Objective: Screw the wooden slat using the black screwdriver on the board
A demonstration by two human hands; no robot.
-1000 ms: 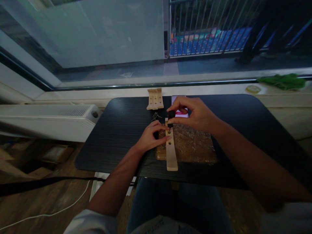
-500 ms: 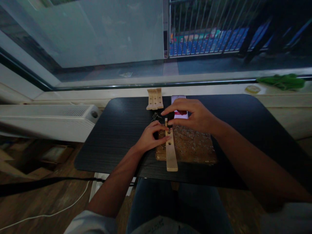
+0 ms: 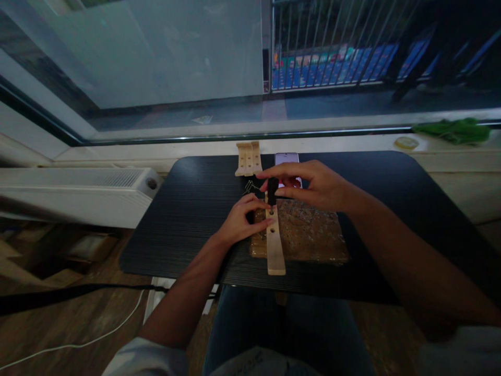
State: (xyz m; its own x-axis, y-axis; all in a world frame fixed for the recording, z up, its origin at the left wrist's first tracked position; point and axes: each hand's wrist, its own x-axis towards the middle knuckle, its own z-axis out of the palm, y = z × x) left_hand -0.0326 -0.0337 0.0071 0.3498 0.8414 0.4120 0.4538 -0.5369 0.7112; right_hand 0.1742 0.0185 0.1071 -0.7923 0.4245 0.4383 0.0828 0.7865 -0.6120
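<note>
Flat across a brown, plastic-wrapped block (image 3: 313, 232) lies a pale wooden piece (image 3: 275, 256) with round holes, its near end sticking out past the block. My left hand (image 3: 245, 219) grips this piece near its middle, thumb and fingers closed at its left side and top. In my right hand (image 3: 313, 183) is a screwdriver (image 3: 273, 189) with a dark handle, upright between thumb and fingers. Its shaft goes down to the piece's upper hole; the tip is hidden. Several small metal screws (image 3: 250, 186) lie just beyond my left hand.
More pale wooden pieces (image 3: 248, 159) with holes stand side by side at the back of the black table (image 3: 176, 214). A phone (image 3: 287, 157) with a lit screen lies partly behind my right hand. On the windowsill are a green cloth (image 3: 454, 130) and a roll of tape (image 3: 406, 143).
The dark screwdriver handle now shows between my right thumb and fingers, where it could not be made out before. My left hand and the wooden piece have stayed in place.
</note>
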